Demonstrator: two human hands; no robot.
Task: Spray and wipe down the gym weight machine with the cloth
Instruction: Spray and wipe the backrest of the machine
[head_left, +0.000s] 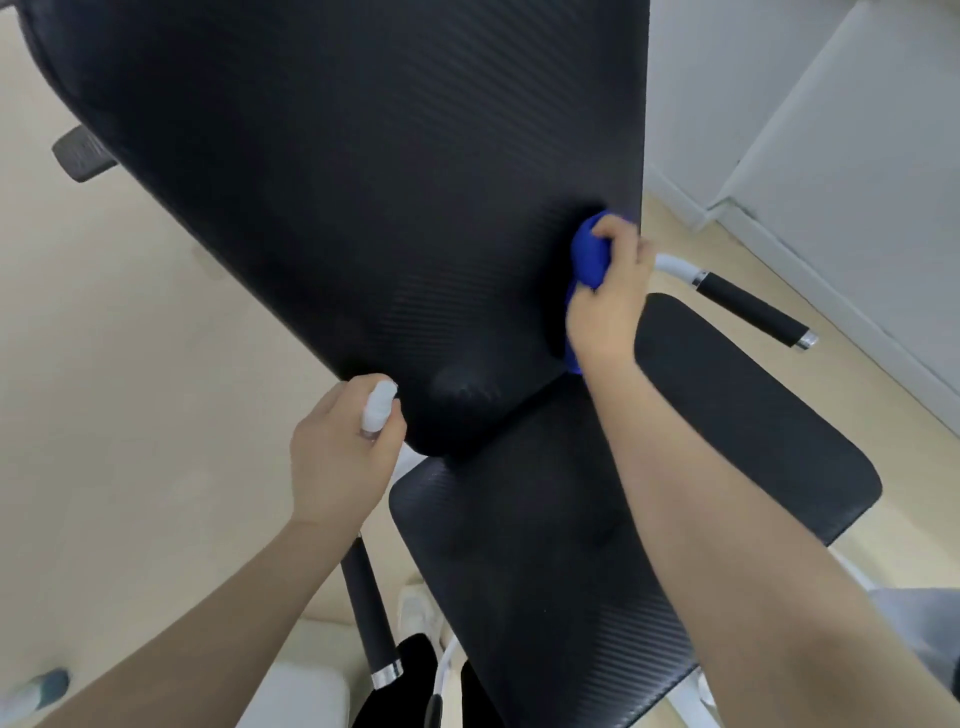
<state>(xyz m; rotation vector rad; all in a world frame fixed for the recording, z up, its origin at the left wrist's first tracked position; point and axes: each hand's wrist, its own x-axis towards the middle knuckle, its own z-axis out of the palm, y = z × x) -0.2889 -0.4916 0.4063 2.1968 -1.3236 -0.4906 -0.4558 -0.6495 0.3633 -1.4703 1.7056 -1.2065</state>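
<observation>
Right hand (610, 291), arm stretched forward, bunches the blue cloth (589, 254) against the black backrest pad (363, 182) near its right edge. Left hand (337, 457) grips the white spray bottle (378, 408) at the pad's lower edge.

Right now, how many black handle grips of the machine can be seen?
2. One handle grip sticks out to the right of the back pad, past the right hand. The other grip is at the bottom, below the left hand. More may be hidden behind the pads.

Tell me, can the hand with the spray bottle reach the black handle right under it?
Probably yes: nothing lies between the left hand and the handle, but it already holds the spray bottle.
</observation>
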